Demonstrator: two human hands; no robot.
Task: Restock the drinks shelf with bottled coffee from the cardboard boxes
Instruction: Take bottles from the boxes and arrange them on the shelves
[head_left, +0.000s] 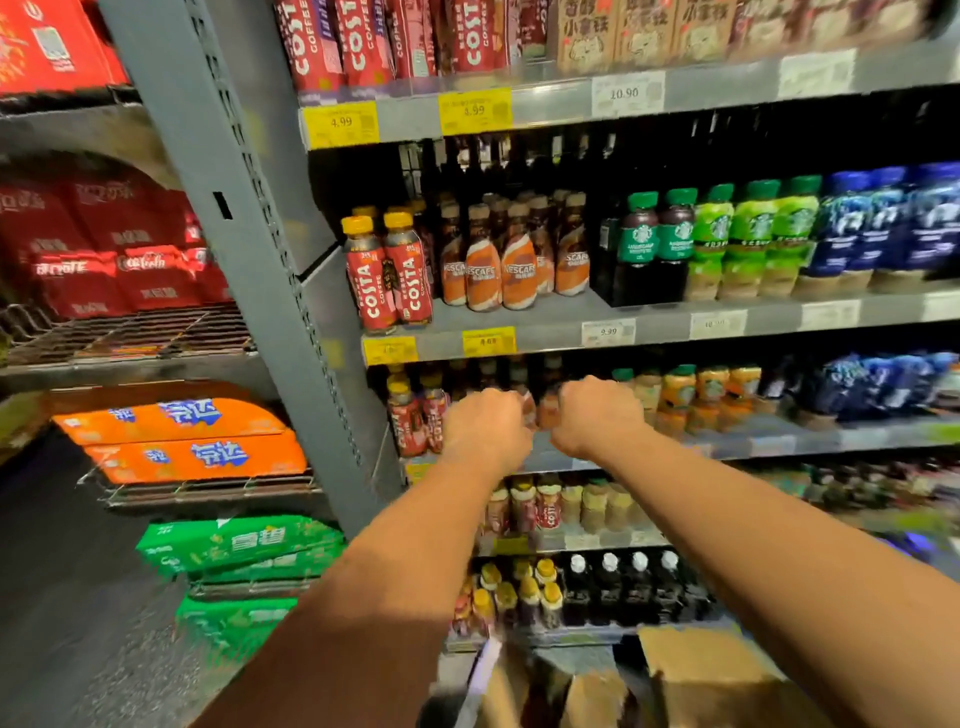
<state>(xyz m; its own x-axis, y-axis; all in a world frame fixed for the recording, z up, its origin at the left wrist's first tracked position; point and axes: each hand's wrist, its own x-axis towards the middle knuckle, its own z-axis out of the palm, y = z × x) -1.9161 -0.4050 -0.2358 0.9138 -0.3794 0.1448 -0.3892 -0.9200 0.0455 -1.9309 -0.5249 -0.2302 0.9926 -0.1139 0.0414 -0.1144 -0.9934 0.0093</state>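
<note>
- We've got both arms stretched out to the drinks shelf (779, 441), the third level down, where the front edge sits just below our wrists.
- Our left hand (485, 421) is curled into a fist around something brownish, which looks like a bottle of coffee (529, 408), though it's blurred so we can only make out a sliver between the knuckles.
- Our right hand (597, 413) is closed up the same way, with another brown bottle (549, 410) poking out on its left side. The two hands are nearly touching each other.
- Just left of our left hand stand a couple of red Costa bottles (415, 415) with yellow caps, already on that same shelf.
- To the right of our right hand there's a row of orange-label bottles (711, 389) with green caps, then blue ones further along.
- One shelf up we can read the Nescafe bottles (498, 270) clearly, lined up beside two more red Costa ones, with green-capped Starbucks bottles (654, 244) next to them.
- The cardboard boxes (696, 670) are down at the bottom of the view, by the floor under our arms, flaps open. Can't tell what's left inside.
- Off to the left is a separate rack with orange soda packs (192, 441) and green ones below.
</note>
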